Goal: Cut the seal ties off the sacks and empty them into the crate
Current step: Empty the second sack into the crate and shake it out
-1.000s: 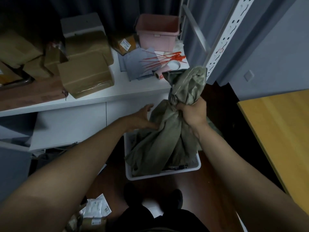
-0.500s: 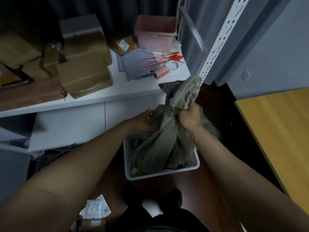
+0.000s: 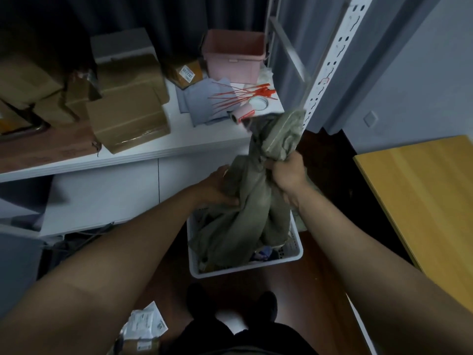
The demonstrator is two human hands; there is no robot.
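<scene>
Head view: we are holding the sack [image 3: 245, 216] over the crate [image 3: 294, 254] on the floor, our right hand [image 3: 286, 172] making a tight grip around its bunched upper part while our left hand [image 3: 217, 188] is gripping a fold on its side. To empty it well, we are judging it best to keep lifting the gathered end high and shake, keeping the lower end inside the rim. Its long axis is running nearly upright, bunched end up, loose end down in the crate.
</scene>
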